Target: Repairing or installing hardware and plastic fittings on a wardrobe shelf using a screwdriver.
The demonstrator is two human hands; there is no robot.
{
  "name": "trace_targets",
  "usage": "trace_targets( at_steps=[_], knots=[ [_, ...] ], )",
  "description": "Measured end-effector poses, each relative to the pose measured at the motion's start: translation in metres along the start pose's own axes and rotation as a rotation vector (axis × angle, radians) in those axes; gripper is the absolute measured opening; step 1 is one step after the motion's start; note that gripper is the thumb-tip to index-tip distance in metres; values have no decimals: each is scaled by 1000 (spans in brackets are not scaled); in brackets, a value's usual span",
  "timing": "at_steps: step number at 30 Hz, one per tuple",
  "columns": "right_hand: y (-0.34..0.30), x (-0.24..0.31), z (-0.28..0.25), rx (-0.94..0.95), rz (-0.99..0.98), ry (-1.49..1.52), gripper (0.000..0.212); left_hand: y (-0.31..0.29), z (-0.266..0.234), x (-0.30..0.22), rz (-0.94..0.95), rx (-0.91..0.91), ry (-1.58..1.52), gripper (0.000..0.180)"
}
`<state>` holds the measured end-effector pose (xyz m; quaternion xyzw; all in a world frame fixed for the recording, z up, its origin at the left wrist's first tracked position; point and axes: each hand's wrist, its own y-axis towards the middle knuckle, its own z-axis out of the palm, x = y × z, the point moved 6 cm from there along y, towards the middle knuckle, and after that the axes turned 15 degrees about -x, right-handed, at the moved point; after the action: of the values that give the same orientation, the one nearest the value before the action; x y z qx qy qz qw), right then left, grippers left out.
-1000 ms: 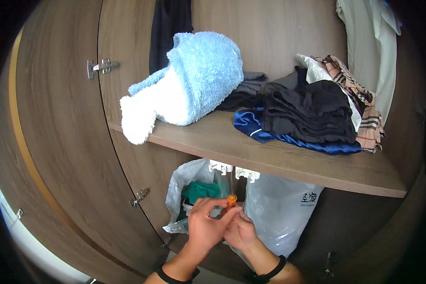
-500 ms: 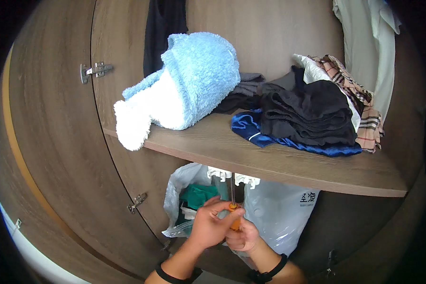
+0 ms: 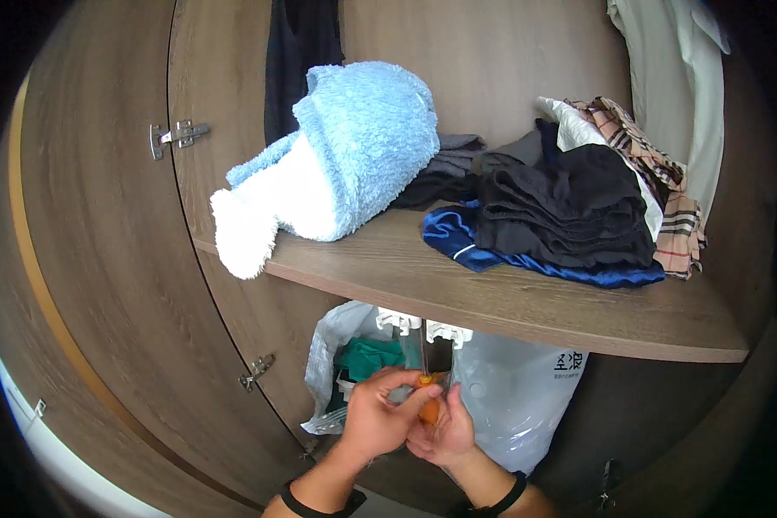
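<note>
My left hand (image 3: pixel 380 414) is closed, thumb and fingers pinching the upper part of an orange-handled screwdriver (image 3: pixel 429 410). The screwdriver stands roughly upright, its thin metal shaft rising toward two white plastic fittings (image 3: pixel 449 333) under the shelf edge. Whether its tip meets a screw cannot be seen. My right hand (image 3: pixel 445 436) is cupped around the lower handle, fingers curled against it and thumb standing away.
Above my hands runs a wooden shelf (image 3: pixel 509 315). On it lie a blue and white fluffy bundle (image 3: pixel 363 155) and dark folded clothes (image 3: pixel 565 207). Below hang an open bag (image 3: pixel 324 345) with green cloth (image 3: pixel 369 356) and a pale grey plastic bag (image 3: pixel 514 406). A hinged door (image 3: pixel 104 259) is at left.
My right hand has loosened and turned slightly, its thumb moving off the handle to the right. My left hand keeps its pinch on the screwdriver. The whole view has shifted slightly.
</note>
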<state>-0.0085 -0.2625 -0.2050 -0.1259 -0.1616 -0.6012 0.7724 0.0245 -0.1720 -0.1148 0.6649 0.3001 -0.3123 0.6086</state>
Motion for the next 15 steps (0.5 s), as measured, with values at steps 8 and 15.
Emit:
trace_targets(
  at_steps=[8, 15],
  knots=[
    [15, 4, -15, 34, -243, -192, 29, -4, 1, 0, 19, -36, -57, 16],
    [9, 5, -11, 175, -27, -25, 41, -3, 6, 16, -90, 25, -148, 17]
  ],
)
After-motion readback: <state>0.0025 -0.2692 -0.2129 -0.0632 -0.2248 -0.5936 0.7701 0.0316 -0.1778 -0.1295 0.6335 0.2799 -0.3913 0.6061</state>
